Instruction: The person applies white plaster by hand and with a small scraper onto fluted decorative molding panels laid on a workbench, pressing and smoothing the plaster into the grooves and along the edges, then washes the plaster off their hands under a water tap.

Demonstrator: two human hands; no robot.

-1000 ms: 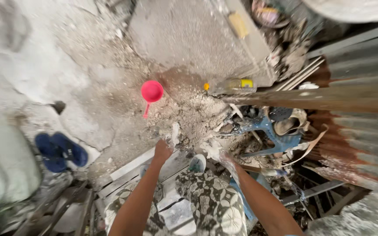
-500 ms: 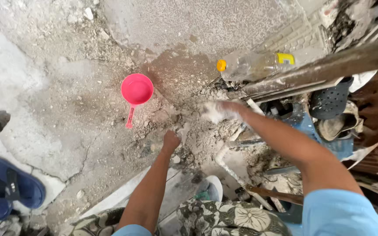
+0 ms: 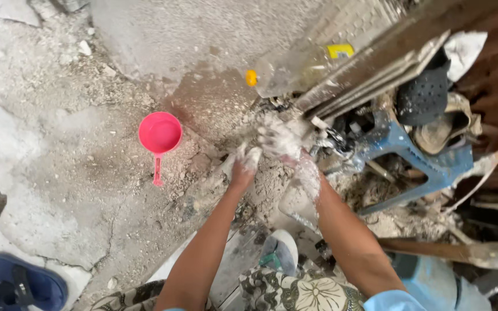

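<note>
Rubble and pale grit cover the ground, and both hands meet over a heap of it just right of the middle, in front of the person's patterned lap. The work in hand looks to be handling this chalky, cement-like stuff, rubbing or gathering it between the palms, though that is a judgement from how thickly it coats the skin. The left hand reaches forward with its fingers bent downward and close together, the fingertips whitened and touching the heap; whether it grips a lump or only presses on the pile I cannot tell. The right hand lies just beyond and to the right of it, nearly touching, caked white up to the wrist and along the forearm, fingers curled loosely inward as if cupped about a clump, yet the coating hides what, if anything, sits inside. Further handling would call for a firm cupped hold, since the material looks loose and crumbly and could spill between the fingers. A pink scoop with a short handle lies to the left, apart from both hands, open side up. Farther off, a dusty clear bottle with a yellow cap lies on its side against slanting wooden planks. To the right stand a blue plastic stool and a black slipper.
</note>
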